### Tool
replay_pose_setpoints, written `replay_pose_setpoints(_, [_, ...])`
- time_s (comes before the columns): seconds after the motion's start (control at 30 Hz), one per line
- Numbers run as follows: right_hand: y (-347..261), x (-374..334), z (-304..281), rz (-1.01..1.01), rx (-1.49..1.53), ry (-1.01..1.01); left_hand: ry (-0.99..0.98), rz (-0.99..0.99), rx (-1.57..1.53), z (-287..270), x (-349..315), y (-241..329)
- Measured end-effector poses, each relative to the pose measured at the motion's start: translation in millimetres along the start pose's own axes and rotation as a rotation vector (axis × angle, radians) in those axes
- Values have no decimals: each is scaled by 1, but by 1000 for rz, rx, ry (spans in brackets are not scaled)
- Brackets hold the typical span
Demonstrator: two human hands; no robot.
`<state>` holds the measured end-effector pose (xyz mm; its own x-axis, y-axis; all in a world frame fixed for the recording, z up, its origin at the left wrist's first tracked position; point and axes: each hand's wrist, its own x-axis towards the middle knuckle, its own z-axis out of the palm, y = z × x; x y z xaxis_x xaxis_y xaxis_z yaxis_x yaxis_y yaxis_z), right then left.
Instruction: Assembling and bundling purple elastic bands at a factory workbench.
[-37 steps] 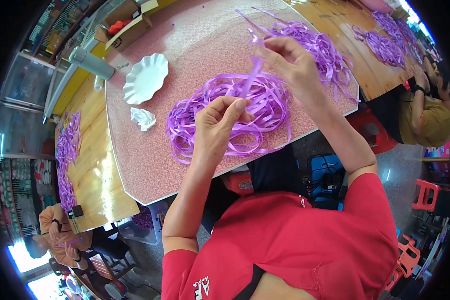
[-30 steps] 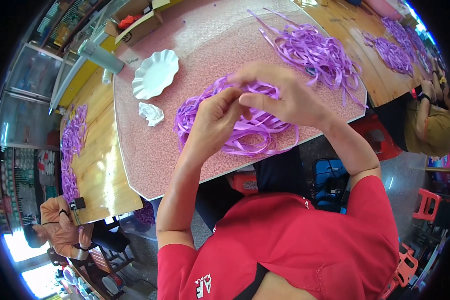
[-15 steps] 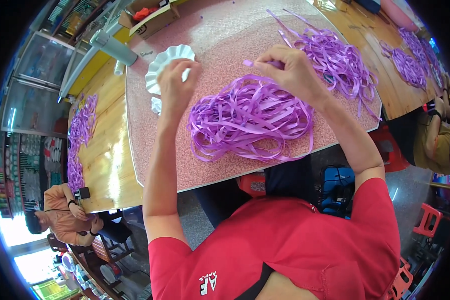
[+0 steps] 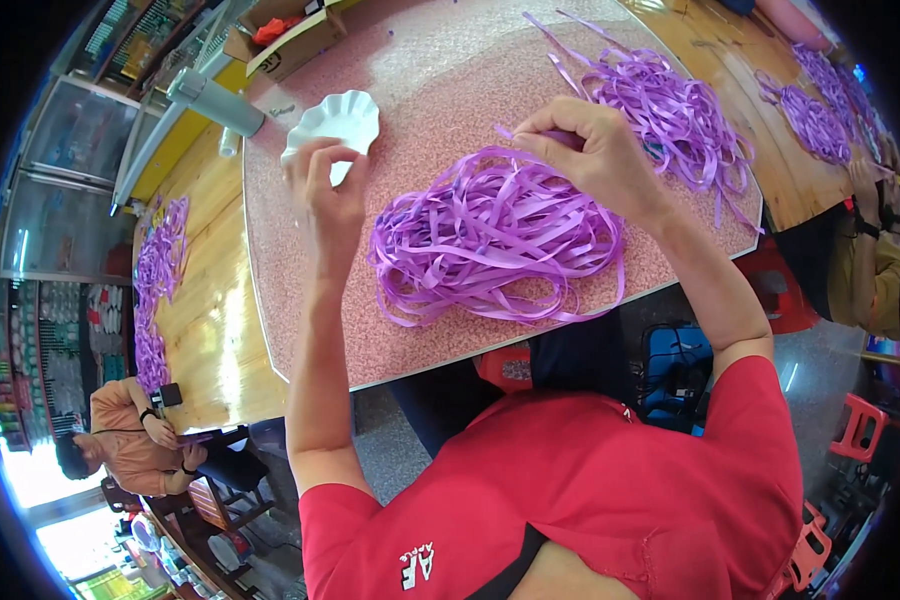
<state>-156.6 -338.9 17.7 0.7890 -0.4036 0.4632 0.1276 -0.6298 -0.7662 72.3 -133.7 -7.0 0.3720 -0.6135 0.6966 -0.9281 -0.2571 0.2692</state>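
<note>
My right hand (image 4: 595, 145) pinches a purple ribbon (image 4: 504, 131) above the pink speckled table, its short end poking out past the fingertips. Below and between my hands lies a big looped bundle of purple ribbon (image 4: 495, 240). Over at the left, my left hand (image 4: 328, 195) is raised by a white scalloped dish (image 4: 348, 117) and covers part of its near rim. Thumb and forefinger curl together there, with the dish's white showing through the loop; anything tiny between the tips cannot be made out. A second ribbon pile (image 4: 660, 115) rests beyond my right hand.
A grey-green cylinder (image 4: 215, 102) and a cardboard box (image 4: 295, 45) stand at the far left. More ribbon (image 4: 160, 285) lies on the left wooden table, and another bundle (image 4: 812, 125) on the right one. One person (image 4: 135, 450) sits at left; another's arm (image 4: 865, 215) shows at right.
My left hand has shifted slightly left and down, its fingers curled in a clearer loop. In my right hand the ribbon end now points more up and left. The bundle stays put.
</note>
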Motion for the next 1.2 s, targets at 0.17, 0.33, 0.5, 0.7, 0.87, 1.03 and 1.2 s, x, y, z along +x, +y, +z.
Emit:
replay_pose_setpoints(0.17, [-21,-3,10,-332,-12,-77,-286,-464,-946,-10,-6,93])
replay_pose_setpoints(0.33, [-39,-12,7,-395,-3,-173,-437,-542,-957,-9,-14,121])
replay_pose_setpoints(0.5, [-43,-18,0,-402,-13,-208,-477,-531,-1174,-10,-24,117])
replay_pose_setpoints(0.7, [-38,-21,1,-375,-23,-120,-379,-453,-1119,-11,-32,120])
replay_pose_setpoints(0.87, [-44,-23,3,-421,-48,-145,-128,-517,-1019,-14,-23,135])
replay_pose_setpoints(1.03, [-47,-23,-3,-445,-114,-164,-727,-528,-989,-25,-19,124])
replay_pose_setpoints(1.2, [-49,-24,0,-430,-123,-115,-429,-445,-1022,-15,-25,127])
